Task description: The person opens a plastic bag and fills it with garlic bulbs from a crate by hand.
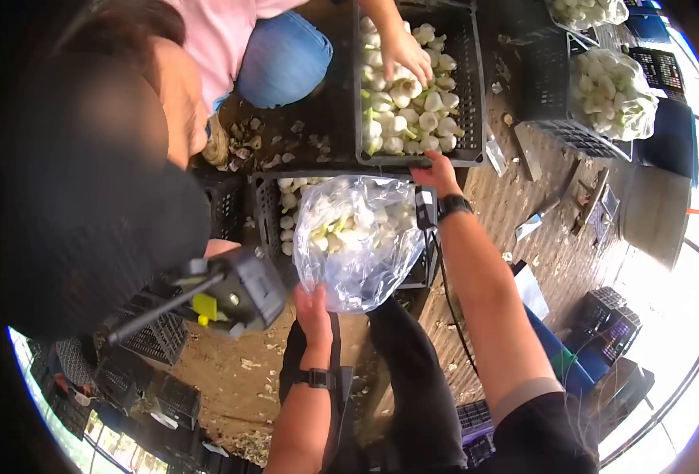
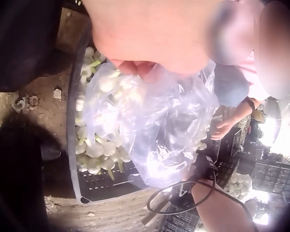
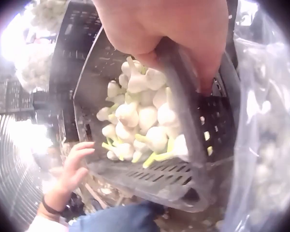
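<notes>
My left hand (image 1: pixel 314 316) pinches the near edge of a clear plastic bag (image 1: pixel 361 292). The bag lies spread over a black crate (image 1: pixel 263 207), and garlic bulbs show through it. With my right hand (image 1: pixel 442 175) I grip the near rim of a second black crate (image 1: pixel 477 87), full of white garlic (image 1: pixel 399 126) with short green stems. In the right wrist view my thumb and fingers wrap over that crate's rim (image 3: pixel 176 63), some fingers hidden behind its wall. The left wrist view shows the bag (image 2: pixel 169 135) hanging below my curled fingers.
Another person's hand (image 1: pixel 405 57) reaches over the garlic in the far crate. That person's capped head (image 1: pixel 112 174) is close on the left. Filled bags of garlic (image 1: pixel 614 95) stand at the right. Loose peelings and scraps lie on the wooden floor (image 1: pixel 492 213).
</notes>
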### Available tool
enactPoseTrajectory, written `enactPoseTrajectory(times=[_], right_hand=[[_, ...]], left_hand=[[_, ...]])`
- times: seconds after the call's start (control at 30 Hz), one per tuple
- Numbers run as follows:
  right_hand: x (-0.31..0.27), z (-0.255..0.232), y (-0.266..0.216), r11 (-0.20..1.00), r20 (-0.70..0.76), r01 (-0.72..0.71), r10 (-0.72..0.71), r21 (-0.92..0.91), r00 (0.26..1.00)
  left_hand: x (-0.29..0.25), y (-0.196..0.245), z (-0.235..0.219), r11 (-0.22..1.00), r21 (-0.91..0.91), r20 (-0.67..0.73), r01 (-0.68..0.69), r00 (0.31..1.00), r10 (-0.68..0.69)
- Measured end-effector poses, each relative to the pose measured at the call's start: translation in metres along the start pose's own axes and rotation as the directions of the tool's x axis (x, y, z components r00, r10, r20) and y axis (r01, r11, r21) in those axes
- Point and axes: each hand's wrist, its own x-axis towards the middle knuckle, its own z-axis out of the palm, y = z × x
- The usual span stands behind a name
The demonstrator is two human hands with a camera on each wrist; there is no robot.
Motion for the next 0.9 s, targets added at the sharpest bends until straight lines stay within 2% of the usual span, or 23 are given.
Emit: enactPoseTrajectory(times=[0.03,0.07,0.1,0.13,0.23,0.27,0.3,0.33,0.37,0.4,0.47,0.5,0.6,0.63,0.67,0.73,0.77,0.8,0.87,0.9], right_hand=[[-0.012,-0.001,-0.016,0.965,-0.090,-0.251,0.244,-0.073,0.966],[-0.060,0.026,-0.027,0.891,-0.097,-0.382,0.415,0.246,0.905],[-0.072,0.018,-0.018,0.953,-0.048,-0.229,0.243,0.197,0.969],[-0.082,0.012,-0.008,0.985,0.015,-0.066,0.064,0.157,0.998],[-0.210,0.049,-0.029,0.984,0.249,0.174,-0.160,-0.033,0.955],[-0.216,0.040,-0.022,0.923,0.245,0.270,-0.205,-0.274,0.948],[-0.212,0.030,-0.011,0.776,0.238,0.355,-0.267,-0.522,0.934],[-0.207,0.017,0.000,0.563,0.246,0.396,-0.326,-0.725,0.913],[-0.205,0.006,0.005,0.275,0.333,0.433,-0.342,-0.858,0.878],[-0.203,0.002,0.013,0.164,0.328,0.412,-0.379,-0.896,0.865],[-0.202,-0.004,0.031,-0.052,0.324,0.337,-0.446,-0.940,0.835],[-0.198,-0.005,0.036,0.000,0.274,0.299,-0.397,-0.954,0.876],[-0.189,-0.010,0.052,0.072,0.154,0.190,-0.341,-0.979,0.927],[-0.188,-0.013,0.057,0.042,0.173,0.199,-0.345,-0.979,0.922],[-0.190,-0.013,0.060,0.059,0.135,0.157,-0.276,-0.986,0.952],[-0.189,-0.014,0.061,0.082,0.059,0.070,-0.131,-0.994,0.990],[-0.181,-0.023,0.070,0.026,0.119,0.128,-0.225,-0.991,0.967],[-0.173,-0.033,0.076,0.007,0.162,0.169,-0.240,-0.986,0.957],[-0.191,-0.020,0.068,0.085,0.091,0.126,-0.333,-0.988,0.939],[-0.204,-0.010,0.060,0.093,0.068,0.109,-0.364,-0.990,0.929]], left_hand=[[0.001,0.002,0.003,1.000,0.014,-0.001,0.000,1.000,0.000],[0.000,-0.001,0.003,1.000,0.011,-0.013,0.003,1.000,-0.003],[-0.001,-0.006,0.002,1.000,0.010,-0.024,0.008,1.000,-0.008],[0.000,-0.008,0.000,1.000,0.009,-0.037,0.009,0.999,-0.009],[-0.001,-0.007,0.004,0.992,-0.047,-0.025,-0.115,0.993,0.114],[-0.005,-0.006,0.006,0.993,-0.059,-0.013,-0.101,0.995,0.100],[-0.005,-0.004,0.008,0.993,-0.073,0.000,-0.096,0.995,0.096],[-0.006,-0.001,0.007,0.992,-0.084,0.014,-0.090,0.996,0.092],[-0.002,-0.012,0.003,0.991,-0.057,0.028,-0.122,0.992,0.124],[0.000,-0.021,-0.001,0.989,-0.111,0.044,-0.099,0.994,0.105],[-0.002,-0.032,-0.005,0.989,-0.017,0.030,-0.144,0.989,0.145],[-0.002,-0.034,-0.007,0.989,-0.015,0.054,-0.150,0.987,0.151],[-0.005,-0.035,-0.013,0.989,-0.017,0.101,-0.149,0.984,0.150],[-0.005,-0.035,-0.015,0.991,-0.025,0.097,-0.133,0.986,0.135],[-0.006,-0.034,-0.018,0.993,-0.031,0.094,-0.116,0.988,0.118],[-0.005,-0.023,-0.021,0.993,0.077,0.105,-0.088,0.991,0.079],[-0.005,-0.018,-0.024,0.989,0.134,0.105,-0.069,0.993,0.055],[-0.002,-0.012,-0.023,0.977,0.134,0.040,-0.163,0.986,0.159],[0.004,-0.001,-0.017,0.930,0.156,-0.083,-0.334,0.933,0.349],[0.004,0.017,-0.013,0.763,0.428,-0.082,-0.484,0.820,0.567]])
